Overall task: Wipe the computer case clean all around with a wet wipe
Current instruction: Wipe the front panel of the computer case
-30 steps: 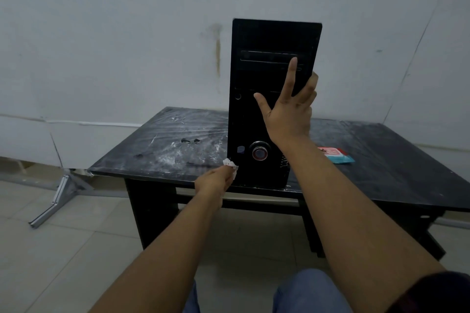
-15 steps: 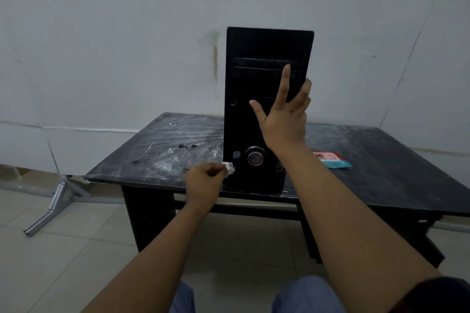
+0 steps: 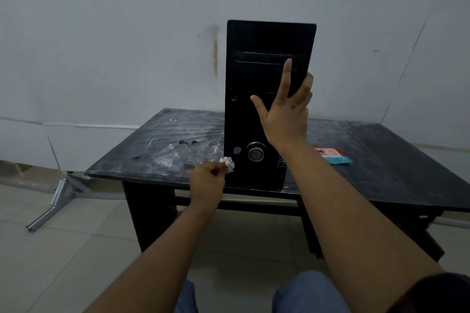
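Observation:
A black computer case [image 3: 249, 79] stands upright at the front edge of a black table [image 3: 381, 173], its front panel with a round red button facing me. My right hand [image 3: 287, 114] lies flat against the front panel with fingers spread, the outer fingers reaching the case's right edge. My left hand [image 3: 207, 181] is closed on a crumpled white wet wipe [image 3: 228, 163], which sits at the case's lower left front corner.
A red and teal wipe packet [image 3: 333, 155] lies on the table right of the case. White dust smears cover the tabletop's left part [image 3: 165, 152]. A grey metal bracket [image 3: 56, 201] lies on the tiled floor at left. A white wall stands behind.
My left hand with the wipe has drawn back slightly toward me and left, staying at the case's lower left corner. My right hand stays on the front panel.

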{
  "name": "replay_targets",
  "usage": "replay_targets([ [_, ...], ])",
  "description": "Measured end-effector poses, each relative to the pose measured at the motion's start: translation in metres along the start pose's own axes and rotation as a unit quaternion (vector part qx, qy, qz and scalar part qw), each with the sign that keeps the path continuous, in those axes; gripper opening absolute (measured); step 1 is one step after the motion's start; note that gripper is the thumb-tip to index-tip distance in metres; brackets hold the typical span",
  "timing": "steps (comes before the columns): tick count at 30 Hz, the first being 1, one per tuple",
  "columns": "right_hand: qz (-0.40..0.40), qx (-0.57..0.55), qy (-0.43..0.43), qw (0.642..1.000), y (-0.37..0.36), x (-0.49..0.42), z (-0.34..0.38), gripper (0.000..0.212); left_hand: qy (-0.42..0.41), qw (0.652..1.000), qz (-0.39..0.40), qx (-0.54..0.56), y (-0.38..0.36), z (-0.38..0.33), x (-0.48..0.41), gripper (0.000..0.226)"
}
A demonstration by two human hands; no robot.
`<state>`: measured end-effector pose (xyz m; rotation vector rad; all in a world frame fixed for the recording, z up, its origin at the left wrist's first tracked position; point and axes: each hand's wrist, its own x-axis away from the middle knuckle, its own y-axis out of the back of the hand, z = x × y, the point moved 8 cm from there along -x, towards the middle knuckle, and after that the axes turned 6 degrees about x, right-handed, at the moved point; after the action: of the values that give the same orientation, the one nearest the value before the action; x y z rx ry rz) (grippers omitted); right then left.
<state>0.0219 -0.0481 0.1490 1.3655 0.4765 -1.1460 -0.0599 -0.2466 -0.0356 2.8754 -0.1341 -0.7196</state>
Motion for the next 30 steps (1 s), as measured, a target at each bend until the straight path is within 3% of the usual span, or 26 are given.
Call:
replay_targets([
  [8, -0.004, -0.001, 0.001, 1.000, 0.002, 0.001, 0.000, 0.100, 0.007, 0.998, 0.005, -0.057, 0.004, 0.012, -0.001, 0.007],
  [13, 0.013, -0.024, -0.003, 1.000, 0.002, 0.001, 0.000, 0.099, -0.012, 0.994, 0.056, -0.098, -0.004, 0.020, 0.002, 0.036],
  [16, 0.027, -0.063, -0.008, 0.998, 0.006, 0.008, -0.004, 0.096, -0.004, 0.998, 0.020, -0.054, 0.001, 0.008, 0.001, 0.016],
  [18, -0.021, -0.076, -0.026, 0.997, 0.016, 0.025, -0.011, 0.088, -0.024, 0.999, -0.033, -0.026, 0.006, -0.004, 0.001, 0.008],
  [21, -0.085, -0.120, -0.016, 0.989, 0.020, 0.078, -0.016, 0.057, -0.069, 0.996, -0.059, 0.011, 0.004, -0.021, 0.009, 0.011],
  [25, -0.001, -0.120, 0.115, 0.986, -0.013, 0.158, -0.002, 0.026, -0.103, 0.994, -0.014, -0.009, -0.010, -0.030, 0.031, 0.017],
  [30, 0.034, -0.106, 0.160, 0.981, -0.048, 0.199, 0.009, 0.023, -0.029, 0.998, -0.016, 0.057, -0.010, -0.017, 0.037, 0.033],
])
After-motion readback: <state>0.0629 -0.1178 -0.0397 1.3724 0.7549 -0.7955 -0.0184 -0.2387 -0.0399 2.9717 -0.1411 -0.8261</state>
